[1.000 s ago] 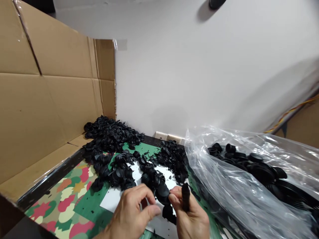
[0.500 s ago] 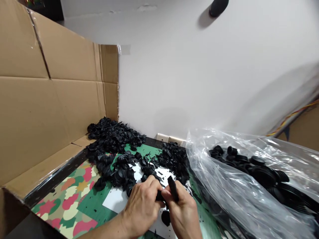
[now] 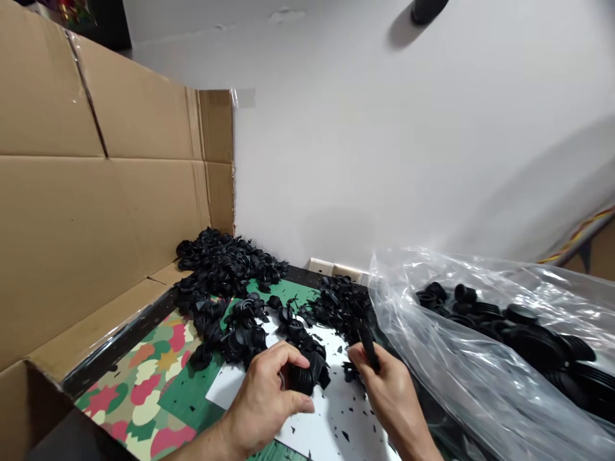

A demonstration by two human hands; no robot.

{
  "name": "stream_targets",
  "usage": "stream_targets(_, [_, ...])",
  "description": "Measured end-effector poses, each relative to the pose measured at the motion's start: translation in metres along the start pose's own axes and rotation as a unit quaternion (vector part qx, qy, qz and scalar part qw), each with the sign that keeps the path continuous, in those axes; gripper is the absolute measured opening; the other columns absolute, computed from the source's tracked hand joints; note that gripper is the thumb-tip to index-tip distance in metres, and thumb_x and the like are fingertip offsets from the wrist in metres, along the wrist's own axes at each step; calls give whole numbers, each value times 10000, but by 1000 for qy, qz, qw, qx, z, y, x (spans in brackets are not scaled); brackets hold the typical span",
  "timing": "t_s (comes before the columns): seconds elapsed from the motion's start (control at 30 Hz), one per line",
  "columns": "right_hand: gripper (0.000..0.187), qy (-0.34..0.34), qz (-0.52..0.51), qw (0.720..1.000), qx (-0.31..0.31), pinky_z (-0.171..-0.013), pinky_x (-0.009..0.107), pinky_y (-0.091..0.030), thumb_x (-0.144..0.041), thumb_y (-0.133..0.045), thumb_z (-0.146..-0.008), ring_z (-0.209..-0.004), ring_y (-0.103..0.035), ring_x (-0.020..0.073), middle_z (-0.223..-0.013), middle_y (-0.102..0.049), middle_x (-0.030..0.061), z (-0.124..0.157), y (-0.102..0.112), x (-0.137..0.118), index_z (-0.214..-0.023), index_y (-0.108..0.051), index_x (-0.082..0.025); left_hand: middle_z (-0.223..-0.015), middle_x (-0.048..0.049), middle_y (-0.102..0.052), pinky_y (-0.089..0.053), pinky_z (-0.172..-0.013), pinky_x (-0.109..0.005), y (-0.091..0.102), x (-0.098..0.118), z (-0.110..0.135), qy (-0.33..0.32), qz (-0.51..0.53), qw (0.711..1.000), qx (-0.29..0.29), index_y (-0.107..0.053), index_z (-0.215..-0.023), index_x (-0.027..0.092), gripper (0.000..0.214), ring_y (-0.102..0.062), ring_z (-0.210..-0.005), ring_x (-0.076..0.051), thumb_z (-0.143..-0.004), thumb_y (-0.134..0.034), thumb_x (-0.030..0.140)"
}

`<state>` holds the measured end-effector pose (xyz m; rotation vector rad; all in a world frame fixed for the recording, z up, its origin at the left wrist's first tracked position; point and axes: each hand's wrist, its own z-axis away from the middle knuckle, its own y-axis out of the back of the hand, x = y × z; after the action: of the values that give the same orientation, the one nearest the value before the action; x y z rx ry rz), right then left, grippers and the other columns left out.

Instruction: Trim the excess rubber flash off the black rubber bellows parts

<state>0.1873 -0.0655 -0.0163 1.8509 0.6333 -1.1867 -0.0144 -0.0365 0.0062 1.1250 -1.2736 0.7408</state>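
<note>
My left hand (image 3: 269, 390) curves its thumb and index finger around a black ribbed rubber part (image 3: 302, 379) over the white sheet (image 3: 336, 419). Other black pieces sit close behind that part, and its far side is hidden. A slim black-handled tool (image 3: 369, 346) is gripped in my right hand (image 3: 389, 384), pointing up and away; its working end blends into the dark scraps, so its kind is unclear. Small black trimmings (image 3: 350, 371) lie by the right fingers, and the two hands are apart.
Ribbed black parts (image 3: 230, 262) are heaped along the cardboard wall (image 3: 144, 211). A pile of black scraps (image 3: 343, 298) lies at the back. On the right, a clear plastic bag (image 3: 413, 339) holds more black parts. A camouflage-patterned sheet (image 3: 144, 384) covers the left side.
My hands were together over a black piece and have moved apart. The left hand now has a ribbed part in its fingers; the right has moved right with the tool. The view shifted slightly.
</note>
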Motion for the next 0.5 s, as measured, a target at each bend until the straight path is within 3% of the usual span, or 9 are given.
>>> stream_targets(0.13, [277,32,-55,998,-28,-580,290,-470,-444,-595,-739,-632,-591,209,-720,-670,49,17,-9,-10,-771,-693,-187,-778,-1,-620,-385,-601,-239,-5,0,2,-12,10,1000,8,-697,-781,182,357,-543,-720,-181,-484,-751,-7])
stream_targets(0.27, [85,164,-116,978,-59,-588,254,-478,-254,-624,-786,-652,-603,184,-720,-632,27,34,-27,-21,-732,-670,-208,-778,-1,-622,-373,-586,-231,-10,0,3,-35,-19,999,2,-688,-763,183,306,-549,-707,-172,-529,-728,-11])
stream_targets(0.37, [150,218,-108,970,-3,-535,220,-454,-195,-586,-823,-597,-571,150,-669,-577,-2,45,-44,-22,-675,-594,-217,-753,-3,-613,-371,-574,-233,-14,1,3,-58,-49,997,10,-666,-739,177,245,-538,-675,-165,-565,-730,16])
stream_targets(0.5, [237,220,-77,972,39,-507,233,-435,-203,-464,-895,-556,-536,148,-635,-527,-11,52,-57,-18,-662,-506,-225,-777,-18,-606,-405,-619,-250,-17,1,7,-125,-90,988,12,-637,-782,182,189,-571,-716,-182,-658,-679,44])
